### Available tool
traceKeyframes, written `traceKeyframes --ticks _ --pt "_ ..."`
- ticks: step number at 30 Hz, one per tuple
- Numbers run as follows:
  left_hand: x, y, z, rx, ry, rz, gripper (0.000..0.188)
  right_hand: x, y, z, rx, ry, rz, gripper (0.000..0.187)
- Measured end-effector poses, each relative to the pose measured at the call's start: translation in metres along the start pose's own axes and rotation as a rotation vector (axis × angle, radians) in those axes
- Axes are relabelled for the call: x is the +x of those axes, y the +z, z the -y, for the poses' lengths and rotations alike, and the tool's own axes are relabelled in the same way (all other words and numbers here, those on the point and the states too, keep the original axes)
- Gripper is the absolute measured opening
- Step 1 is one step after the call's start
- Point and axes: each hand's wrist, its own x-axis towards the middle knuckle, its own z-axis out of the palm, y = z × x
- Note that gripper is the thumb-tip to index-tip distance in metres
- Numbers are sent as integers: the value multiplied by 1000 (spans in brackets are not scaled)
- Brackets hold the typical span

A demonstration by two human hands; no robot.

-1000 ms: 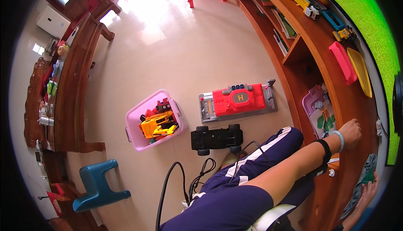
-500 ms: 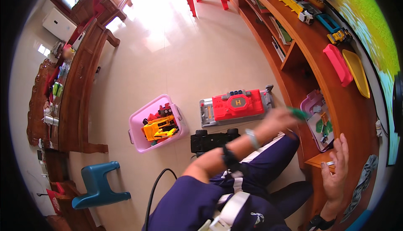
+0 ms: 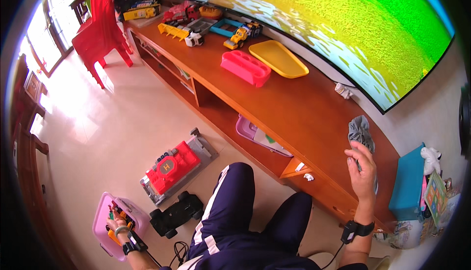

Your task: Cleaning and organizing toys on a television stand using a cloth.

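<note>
My left hand [image 3: 116, 222] is down inside the pink plastic bin [image 3: 105, 201] at the lower left, its fingers closed on a small green toy piece whose exact kind I cannot make out. Yellow and dark red toy vehicles [image 3: 128, 221] lie around that hand in the bin. My right hand [image 3: 362, 171] is raised over the wooden cabinet at the right, fingers curved and apart, with nothing visible in it. Just beyond its fingertips lies a crumpled grey cloth [image 3: 359, 128].
A red and grey toy playset [image 3: 172, 167] and an overturned black toy car [image 3: 177, 214] lie beside my legs. On the wooden cabinet [image 3: 289, 108] are pink and yellow trays [image 3: 278, 59] and toy trucks. A pink-rimmed box [image 3: 248, 128] sits on its lower shelf.
My view has turned to the right. My left hand, with the green piece, has moved from beside the shelf box to the pink bin. My right hand has risen toward the grey cloth.
</note>
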Motion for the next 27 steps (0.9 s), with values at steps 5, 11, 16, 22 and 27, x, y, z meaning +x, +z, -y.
traceKeyframes --ticks 5,11,16,22,27 --pt "-40 167 59 364 447 -41 45 -25 3 -48 -249 138 -13 38" --pt "-143 391 170 794 518 909 29 -52 49 -88 -491 299 77 48" --pt "-249 510 286 919 1217 1425 21 -53 45 -88 -450 298 29 47" --pt "-340 504 376 930 1472 1965 28 -47 55 -102 -530 297 -320 60" --pt "-352 479 415 1306 1463 2038 58 -50 49 -99 -662 325 -167 54"
